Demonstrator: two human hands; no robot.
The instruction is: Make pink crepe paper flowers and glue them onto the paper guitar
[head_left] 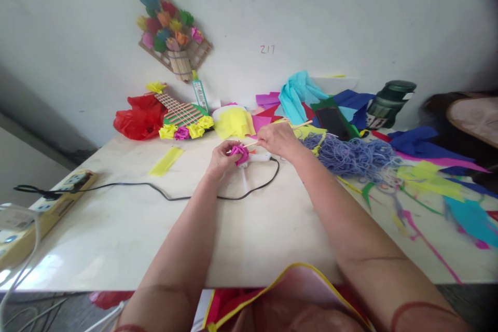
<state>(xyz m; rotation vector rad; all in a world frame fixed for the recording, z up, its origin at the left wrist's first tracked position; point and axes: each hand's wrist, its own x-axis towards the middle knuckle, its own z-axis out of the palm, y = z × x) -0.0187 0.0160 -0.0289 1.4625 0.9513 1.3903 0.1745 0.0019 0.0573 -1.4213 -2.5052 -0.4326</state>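
My left hand [222,158] has its fingers closed on a magenta crepe-paper flower [240,154] above the table. In my right hand [278,140] is a thin wooden stick [303,125], whose near tip reaches the flower; whether it goes into the petals I cannot tell. Just under both hands lies a white hot glue gun [261,157], partly hidden by the flower. From it a black cord [163,195] runs left across the table. A flat yellow paper strip [166,161] rests to the left of my left hand.
A power strip [58,207] stands at the left edge. Behind are a lute-shaped woven craft with paper flowers [181,109], a red plastic bag [138,119] and a glue tube [198,92]. Tangled purple string [350,155], paper scraps and a dark green bottle [389,106] lie right.
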